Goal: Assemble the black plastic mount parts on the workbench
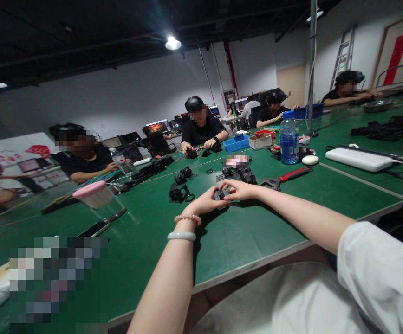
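Note:
Both my hands meet over the green table (243,227), fingers curled around a small dark grey part (218,195) whose exact kind I cannot make out. My left hand (204,201), with a beaded bracelet and a pale bangle on its wrist, grips it from the left. From the right, my right hand (240,189) pinches the same part with thumb and fingers. Just beyond lie black parts (246,174) by a blurred pink patch. Left of my hands are more black round parts (178,192) and a black ring (209,171).
An adjustable wrench (288,176) with a red and black handle lies to the right, near a blue-capped bottle (289,139) and a white power bank (360,158). A pink-lidded clear container (95,197) stands left. Blue tray (236,143) lies ahead. Co-workers sit across the table.

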Demonstrator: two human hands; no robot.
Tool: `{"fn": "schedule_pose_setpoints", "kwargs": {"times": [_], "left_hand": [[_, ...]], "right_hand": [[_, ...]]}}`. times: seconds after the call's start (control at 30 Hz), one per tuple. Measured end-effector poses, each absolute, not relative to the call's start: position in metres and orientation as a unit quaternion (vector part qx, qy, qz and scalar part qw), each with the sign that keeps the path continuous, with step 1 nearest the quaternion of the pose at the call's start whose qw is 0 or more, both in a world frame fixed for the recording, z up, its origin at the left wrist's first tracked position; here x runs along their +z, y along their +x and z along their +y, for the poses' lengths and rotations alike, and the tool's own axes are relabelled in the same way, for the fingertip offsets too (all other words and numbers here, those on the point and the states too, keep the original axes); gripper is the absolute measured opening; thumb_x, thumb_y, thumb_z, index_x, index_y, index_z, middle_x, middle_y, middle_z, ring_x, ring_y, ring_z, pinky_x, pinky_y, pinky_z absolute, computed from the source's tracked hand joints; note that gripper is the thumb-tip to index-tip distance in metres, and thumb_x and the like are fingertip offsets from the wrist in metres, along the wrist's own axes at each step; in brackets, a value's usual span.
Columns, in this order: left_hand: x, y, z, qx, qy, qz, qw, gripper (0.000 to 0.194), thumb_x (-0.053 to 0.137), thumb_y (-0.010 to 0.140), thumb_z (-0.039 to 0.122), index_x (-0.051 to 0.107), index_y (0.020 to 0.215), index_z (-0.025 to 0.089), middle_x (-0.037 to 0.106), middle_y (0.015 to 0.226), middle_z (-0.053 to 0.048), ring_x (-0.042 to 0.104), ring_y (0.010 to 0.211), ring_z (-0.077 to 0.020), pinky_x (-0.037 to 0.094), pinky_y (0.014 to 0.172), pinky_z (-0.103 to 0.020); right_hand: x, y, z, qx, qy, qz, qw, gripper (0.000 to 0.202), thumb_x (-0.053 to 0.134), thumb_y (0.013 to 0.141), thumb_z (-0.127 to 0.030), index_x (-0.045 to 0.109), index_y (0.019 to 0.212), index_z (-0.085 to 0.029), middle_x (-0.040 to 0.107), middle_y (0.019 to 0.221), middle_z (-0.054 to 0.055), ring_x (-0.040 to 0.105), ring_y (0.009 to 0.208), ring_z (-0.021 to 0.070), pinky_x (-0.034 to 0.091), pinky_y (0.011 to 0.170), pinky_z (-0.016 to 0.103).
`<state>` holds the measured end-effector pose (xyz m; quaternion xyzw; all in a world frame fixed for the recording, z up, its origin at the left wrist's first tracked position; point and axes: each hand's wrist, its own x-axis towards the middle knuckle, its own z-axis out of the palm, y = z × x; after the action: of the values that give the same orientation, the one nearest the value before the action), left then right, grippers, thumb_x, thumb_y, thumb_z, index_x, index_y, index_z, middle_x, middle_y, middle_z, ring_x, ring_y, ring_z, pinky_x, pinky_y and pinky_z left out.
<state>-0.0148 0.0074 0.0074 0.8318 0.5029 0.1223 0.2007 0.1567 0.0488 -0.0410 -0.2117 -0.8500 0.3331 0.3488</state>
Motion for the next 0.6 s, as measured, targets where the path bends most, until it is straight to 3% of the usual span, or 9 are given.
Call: {"fn": "schedule_pose_setpoints", "kwargs": {"times": [0.23, 0.6], "left_hand": [[0.0079, -0.0125, 0.0048, 0.127, 0.830, 0.504, 0.202, 0.050, 0.055, 0.056, 0.047, 0.045, 0.093, 0.015, 0.049, 0.076, 0.001, 0.045, 0.067, -0.0126, 0.036, 0.058, -0.022], [0.0077, -0.0123, 0.0055, 0.124, 0.826, 0.509, 0.207, 0.051, 0.055, 0.056, 0.047, 0.045, 0.093, 0.015, 0.050, 0.077, 0.000, 0.046, 0.068, -0.0133, 0.036, 0.057, -0.022]], "right_hand": [[-0.0423, 0.1553, 0.0498, 0.385, -0.207, -0.837, 0.330, 0.032, 0.053, 0.070, -0.027, 0.043, 0.099, -0.016, 0.050, 0.091, 0.004, 0.052, 0.066, 0.0084, 0.045, 0.057, 0.023], [-0.0414, 0.1559, 0.0495, 0.390, -0.220, -0.835, 0.319, 0.027, 0.048, 0.075, -0.029, 0.047, 0.097, -0.014, 0.054, 0.090, 0.006, 0.054, 0.065, 0.0090, 0.046, 0.056, 0.021]]}}
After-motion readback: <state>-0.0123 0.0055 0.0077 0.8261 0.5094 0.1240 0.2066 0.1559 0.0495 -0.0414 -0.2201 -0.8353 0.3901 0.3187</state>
